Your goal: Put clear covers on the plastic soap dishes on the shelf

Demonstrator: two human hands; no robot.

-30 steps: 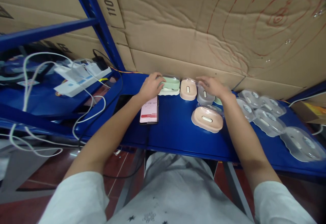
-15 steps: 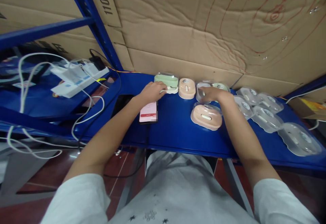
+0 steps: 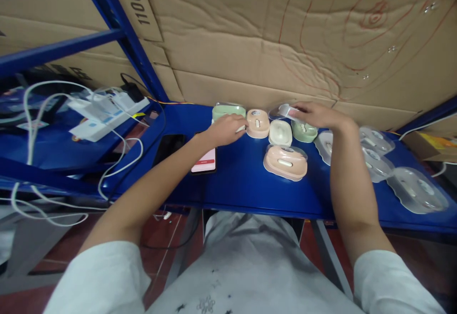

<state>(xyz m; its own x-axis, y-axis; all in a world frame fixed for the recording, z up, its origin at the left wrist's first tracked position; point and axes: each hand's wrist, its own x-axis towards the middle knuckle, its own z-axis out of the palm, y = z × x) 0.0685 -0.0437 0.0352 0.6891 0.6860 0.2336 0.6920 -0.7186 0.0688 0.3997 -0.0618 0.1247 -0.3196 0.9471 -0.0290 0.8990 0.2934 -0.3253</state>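
Observation:
My left hand (image 3: 226, 129) rests on the blue shelf (image 3: 243, 185), fingers curled against the white base under a green soap box (image 3: 228, 112). My right hand (image 3: 316, 115) is raised and pinches a clear plastic lid (image 3: 283, 112) above a cream box base (image 3: 280, 133). Beside that base stand a small pink box (image 3: 257, 123) and a green base (image 3: 304, 132). A larger pink box (image 3: 285, 162) with a clear lid lies nearer to me.
A phone (image 3: 204, 160) with a lit pink screen lies by my left wrist. Several clear lids (image 3: 416, 192) are spread along the right of the shelf. A white power strip (image 3: 107, 114) with cables sits at left. Cardboard (image 3: 285, 42) forms the back wall.
My right hand has lifted the clear lid off the cream base and moved it up and right. My left hand has slid right along the green box's base.

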